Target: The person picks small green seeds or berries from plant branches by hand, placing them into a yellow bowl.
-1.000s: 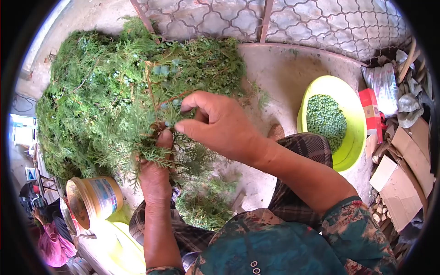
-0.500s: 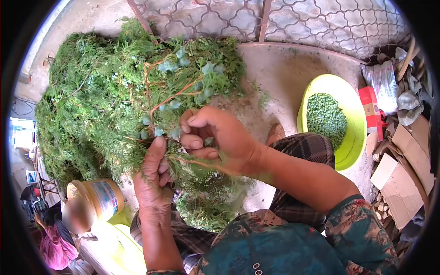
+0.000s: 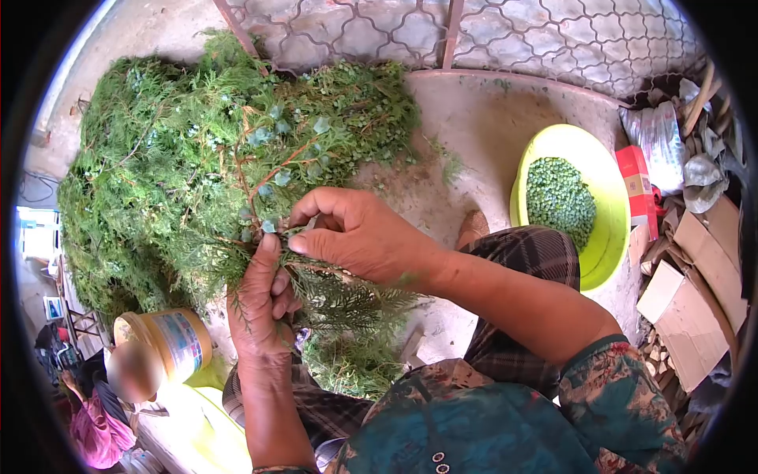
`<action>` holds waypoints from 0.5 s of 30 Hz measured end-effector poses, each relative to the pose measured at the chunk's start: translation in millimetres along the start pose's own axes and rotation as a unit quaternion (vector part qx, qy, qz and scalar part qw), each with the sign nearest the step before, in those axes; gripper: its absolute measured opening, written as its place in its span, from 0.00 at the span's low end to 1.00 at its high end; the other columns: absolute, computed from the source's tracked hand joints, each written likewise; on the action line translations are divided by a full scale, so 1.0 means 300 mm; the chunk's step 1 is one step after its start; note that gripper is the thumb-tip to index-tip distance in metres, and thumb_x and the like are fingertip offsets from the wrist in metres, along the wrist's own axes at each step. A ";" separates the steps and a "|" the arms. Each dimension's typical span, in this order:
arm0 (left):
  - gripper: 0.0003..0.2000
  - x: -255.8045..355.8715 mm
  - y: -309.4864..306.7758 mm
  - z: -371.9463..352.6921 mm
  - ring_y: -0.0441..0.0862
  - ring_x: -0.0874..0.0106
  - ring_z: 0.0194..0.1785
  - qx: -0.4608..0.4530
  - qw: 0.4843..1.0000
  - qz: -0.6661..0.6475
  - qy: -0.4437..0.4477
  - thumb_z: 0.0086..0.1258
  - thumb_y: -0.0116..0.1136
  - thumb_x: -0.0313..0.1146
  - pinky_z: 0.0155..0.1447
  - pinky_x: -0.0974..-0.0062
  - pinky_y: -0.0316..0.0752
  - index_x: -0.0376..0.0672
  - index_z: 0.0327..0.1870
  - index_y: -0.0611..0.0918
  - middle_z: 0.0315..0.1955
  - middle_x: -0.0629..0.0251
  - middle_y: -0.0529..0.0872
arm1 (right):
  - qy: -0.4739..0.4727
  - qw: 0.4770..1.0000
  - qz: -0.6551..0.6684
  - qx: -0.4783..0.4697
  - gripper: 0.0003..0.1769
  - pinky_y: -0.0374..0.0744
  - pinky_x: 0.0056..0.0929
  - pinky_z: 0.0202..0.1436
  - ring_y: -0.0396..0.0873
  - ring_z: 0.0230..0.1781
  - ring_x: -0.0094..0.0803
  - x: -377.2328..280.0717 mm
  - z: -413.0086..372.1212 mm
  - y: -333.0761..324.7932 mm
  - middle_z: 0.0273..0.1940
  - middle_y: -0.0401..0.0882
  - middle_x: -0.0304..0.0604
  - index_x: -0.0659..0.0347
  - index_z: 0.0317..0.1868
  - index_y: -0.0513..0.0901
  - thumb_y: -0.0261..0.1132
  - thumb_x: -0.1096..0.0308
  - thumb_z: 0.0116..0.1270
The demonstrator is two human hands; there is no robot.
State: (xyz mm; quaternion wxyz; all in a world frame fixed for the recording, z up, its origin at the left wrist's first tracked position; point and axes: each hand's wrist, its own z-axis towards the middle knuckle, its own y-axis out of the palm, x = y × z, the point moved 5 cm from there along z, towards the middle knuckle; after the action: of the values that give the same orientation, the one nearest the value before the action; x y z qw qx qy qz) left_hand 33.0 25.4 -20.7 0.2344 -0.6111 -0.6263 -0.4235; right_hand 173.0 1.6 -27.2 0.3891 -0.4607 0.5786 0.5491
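Observation:
My left hand [image 3: 260, 304] is closed around the lower stems of a cypress branch [image 3: 278, 169], thumb upward. Blue-green cones [image 3: 260, 135] dot its reddish twigs, and feathery green leaves spread about my fingers. Close beside the left thumb, my right hand [image 3: 367, 237] is in a pinch at the branch, thumb and forefinger drawn together; whatever lies between the fingertips is hidden. A large heap of cut cypress branches [image 3: 134, 189] lies beyond my hands. To the right stands a yellow-green tub [image 3: 612, 251] holding many loose green cones [image 3: 559, 197].
Metal lattice [image 3: 545, 39] borders the far side. Cardboard [image 3: 691, 316] and a red box [image 3: 636, 186] lie right of the tub. A yellow bucket [image 3: 185, 340] is at left, near another person [image 3: 99, 426]. More greenery [image 3: 351, 359] lies by my legs.
My right hand has turned over and its thumb and forefinger have come together near the left thumb. The branch tip has shifted slightly left. My left hand keeps its hold.

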 end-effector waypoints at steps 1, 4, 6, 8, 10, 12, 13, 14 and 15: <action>0.11 -0.001 0.000 0.002 0.54 0.88 0.13 -0.002 1.000 0.003 0.005 0.63 0.63 0.39 0.18 0.89 0.49 0.48 0.40 0.76 0.15 0.81 0.66 | 0.001 1.000 0.001 0.001 0.13 0.69 0.17 0.28 0.70 0.27 0.14 -0.004 0.001 -0.007 0.28 0.76 0.33 0.65 0.44 0.75 0.63 0.66 0.64; 0.11 -0.006 0.002 0.002 0.55 0.88 0.13 -0.009 1.000 0.000 0.005 0.62 0.63 0.39 0.18 0.90 0.49 0.47 0.40 0.77 0.15 0.81 0.66 | 0.009 1.000 -0.026 -0.009 0.11 0.69 0.16 0.29 0.70 0.28 0.13 -0.002 0.003 -0.014 0.29 0.76 0.33 0.64 0.43 0.76 0.62 0.67 0.64; 0.11 -0.007 0.006 -0.008 0.55 0.88 0.12 -0.015 1.000 -0.007 -0.001 0.62 0.64 0.40 0.18 0.90 0.49 0.47 0.40 0.78 0.15 0.81 0.66 | 0.012 0.997 0.067 -0.034 0.08 0.68 0.15 0.30 0.70 0.29 0.13 0.007 0.004 -0.008 0.28 0.76 0.32 0.63 0.40 0.77 0.62 0.69 0.62; 0.11 -0.019 0.014 -0.023 0.55 0.89 0.12 -0.025 0.998 -0.017 -0.055 0.62 0.63 0.39 0.18 0.90 0.50 0.45 0.40 0.80 0.15 0.81 0.67 | 0.022 0.995 0.079 -0.051 0.08 0.68 0.16 0.32 0.70 0.29 0.14 -0.001 -0.002 -0.016 0.29 0.76 0.32 0.63 0.39 0.77 0.62 0.69 0.61; 0.10 -0.032 0.005 -0.012 0.56 0.89 0.10 -0.054 0.996 -0.033 -0.055 0.63 0.61 0.38 0.15 0.91 0.50 0.44 0.40 0.79 0.15 0.79 0.70 | 0.032 0.993 0.091 -0.067 0.08 0.69 0.17 0.33 0.70 0.29 0.14 -0.003 -0.012 -0.028 0.29 0.76 0.32 0.63 0.38 0.77 0.61 0.69 0.59; 0.09 -0.038 0.015 -0.008 0.57 0.89 0.09 -0.081 0.994 -0.049 -0.054 0.65 0.60 0.36 0.12 0.92 0.49 0.42 0.40 0.79 0.15 0.77 0.73 | 0.067 0.982 0.145 -0.100 0.10 0.69 0.19 0.34 0.71 0.29 0.16 0.007 -0.023 -0.030 0.29 0.76 0.32 0.63 0.35 0.76 0.60 0.65 0.57; 0.10 -0.038 0.019 -0.005 0.58 0.89 0.09 -0.062 0.995 -0.056 -0.047 0.65 0.59 0.36 0.12 0.93 0.49 0.41 0.42 0.79 0.16 0.75 0.74 | 0.084 0.975 0.183 -0.096 0.12 0.69 0.20 0.34 0.70 0.29 0.18 0.014 -0.033 -0.029 0.30 0.75 0.33 0.62 0.35 0.76 0.59 0.61 0.57; 0.11 -0.038 0.019 -0.003 0.58 0.89 0.09 -0.042 0.996 -0.063 -0.039 0.65 0.58 0.35 0.12 0.93 0.49 0.40 0.45 0.79 0.17 0.74 0.76 | 0.084 0.975 0.182 -0.096 0.12 0.69 0.20 0.34 0.70 0.29 0.18 0.021 -0.035 -0.021 0.30 0.75 0.33 0.62 0.35 0.76 0.59 0.61 0.57; 0.11 -0.034 0.022 -0.005 0.58 0.89 0.09 -0.042 0.996 -0.063 -0.037 0.65 0.58 0.35 0.12 0.93 0.49 0.40 0.45 0.79 0.17 0.74 0.76 | 0.073 0.963 0.243 -0.090 0.13 0.69 0.20 0.33 0.70 0.29 0.18 0.025 -0.032 -0.014 0.30 0.75 0.34 0.62 0.35 0.76 0.59 0.61 0.57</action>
State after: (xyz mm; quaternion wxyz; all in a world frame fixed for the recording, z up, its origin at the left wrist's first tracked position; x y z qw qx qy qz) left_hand 40.4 17.6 -26.6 0.1576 -0.5952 -0.6535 -0.4402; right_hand 175.6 -8.8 -34.8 0.1574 -0.3784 0.6481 0.6419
